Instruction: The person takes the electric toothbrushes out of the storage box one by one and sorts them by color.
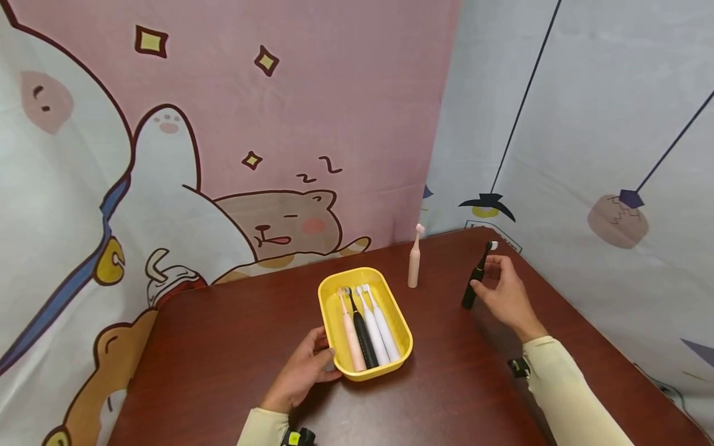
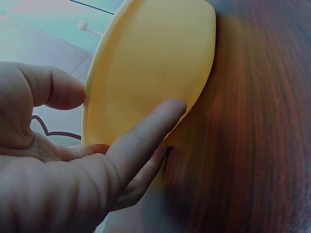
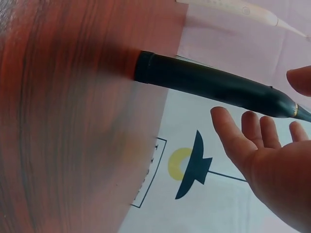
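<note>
My left hand holds the near left corner of a yellow tray. In the left wrist view a digit touches the rim, and another finger lies along the outer wall. Inside the tray lie a pink electric toothbrush, a black one and two white ones. My right hand is around a second black electric toothbrush, which stands upright on the table, bristles up. The right wrist view shows gaps between this handle and both thumb and fingers.
A pink electric toothbrush stands upright on the brown table, between the tray and my right hand. Printed cloth walls rise behind the table and along its right side.
</note>
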### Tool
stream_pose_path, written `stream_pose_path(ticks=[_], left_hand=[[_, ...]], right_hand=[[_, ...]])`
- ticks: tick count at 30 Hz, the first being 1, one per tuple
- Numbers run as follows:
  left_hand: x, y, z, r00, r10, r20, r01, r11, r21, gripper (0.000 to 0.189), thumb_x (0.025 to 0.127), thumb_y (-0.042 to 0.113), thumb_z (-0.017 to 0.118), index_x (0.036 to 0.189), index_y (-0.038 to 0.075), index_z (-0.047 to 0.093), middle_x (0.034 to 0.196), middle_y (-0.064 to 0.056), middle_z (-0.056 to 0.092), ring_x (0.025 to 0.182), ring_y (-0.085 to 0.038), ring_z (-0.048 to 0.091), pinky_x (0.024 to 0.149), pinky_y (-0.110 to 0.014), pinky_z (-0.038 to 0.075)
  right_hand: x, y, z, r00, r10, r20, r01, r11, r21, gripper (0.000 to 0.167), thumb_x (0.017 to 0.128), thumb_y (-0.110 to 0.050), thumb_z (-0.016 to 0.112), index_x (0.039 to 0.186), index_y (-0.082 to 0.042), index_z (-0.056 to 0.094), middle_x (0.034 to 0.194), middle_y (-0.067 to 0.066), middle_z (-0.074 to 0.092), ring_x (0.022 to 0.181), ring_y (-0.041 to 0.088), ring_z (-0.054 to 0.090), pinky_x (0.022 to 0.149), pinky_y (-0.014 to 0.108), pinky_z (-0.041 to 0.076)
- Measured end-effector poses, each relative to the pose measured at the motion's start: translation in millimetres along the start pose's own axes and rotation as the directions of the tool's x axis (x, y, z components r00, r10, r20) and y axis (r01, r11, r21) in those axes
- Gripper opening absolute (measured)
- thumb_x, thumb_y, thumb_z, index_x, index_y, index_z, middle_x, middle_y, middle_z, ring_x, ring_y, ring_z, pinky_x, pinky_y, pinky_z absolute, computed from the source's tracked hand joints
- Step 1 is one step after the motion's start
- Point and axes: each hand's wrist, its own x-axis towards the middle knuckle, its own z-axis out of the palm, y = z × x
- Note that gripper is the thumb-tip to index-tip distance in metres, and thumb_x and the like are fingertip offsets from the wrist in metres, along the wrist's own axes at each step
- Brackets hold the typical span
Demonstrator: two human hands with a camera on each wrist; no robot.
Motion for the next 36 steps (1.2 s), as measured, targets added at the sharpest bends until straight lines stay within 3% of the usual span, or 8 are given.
stream_pose_path(ticks=[11,18,22,28,36], left_hand=[[1.2,-0.6,0.2,1.0,-0.002,0.005,0.002,1.0,0.007,0.064,0.105,0.007,0.048,0.16,-0.009,0.02,0.15,-0.038,0.035,0.111,-0.033,0.068,0.088,-0.051,0.065],[-1.9,-1.6,1.2,1.0,0.001,0.002,-0.001,1.0,0.004,0.062,0.106,0.007,0.047,0.16,-0.008,0.021,0.15,-0.037,0.035,0.111,-0.032,0.068,0.087,-0.051,0.065],[-2.7,-1.2,1.2,1.0,0.001,0.001,-0.001,1.0,0.008,0.062,0.106,0.007,0.048,0.16,-0.008,0.021,0.15,-0.037,0.034,0.111,-0.033,0.068,0.088,-0.051,0.065],[-1.6,1.0,-1.2,1.0,-0.004,0.001,0.004,1.0,0.017,0.063,0.105,0.007,0.048,0.16,-0.007,0.021,0.151,-0.037,0.034,0.113,-0.033,0.067,0.089,-0.051,0.065],[-2.0,0.0,-1.1,1.0,0.019,0.012,-0.019,1.0,0.015,0.062,0.107,0.008,0.046,0.161,-0.008,0.02,0.151,-0.037,0.034,0.113,-0.032,0.068,0.089,-0.053,0.065]], right_hand=[[-7.9,-10,-11,0.998,0.007,-0.062,-0.008,1.0,-0.008,0.078,0.099,-0.023,0.075,0.16,-0.004,0.03,0.15,0.025,0.051,0.134,0.042,0.056,0.102,0.059,0.054],[-15.0,-24,-17,0.991,-0.009,-0.137,0.006,1.0,-0.025,0.084,0.098,-0.027,0.077,0.164,-0.007,0.028,0.154,0.023,0.047,0.135,0.038,0.053,0.1,0.053,0.056],[-21.4,-34,-19,0.977,-0.029,-0.211,0.02,0.999,-0.045,0.086,0.096,-0.027,0.078,0.165,-0.013,0.029,0.156,0.02,0.045,0.137,0.036,0.052,0.102,0.043,0.059],[-35.7,-65,-22,0.96,-0.088,-0.266,0.093,0.996,0.004,0.086,0.094,-0.021,0.079,0.166,-0.023,0.032,0.16,0.014,0.041,0.143,0.034,0.05,0.1,0.01,0.052],[-47.4,-108,-9,0.949,-0.209,-0.237,0.238,0.966,0.103,0.086,0.091,-0.003,0.08,0.163,-0.02,0.037,0.16,0.013,0.046,0.138,0.03,0.056,0.095,0.005,0.05]])
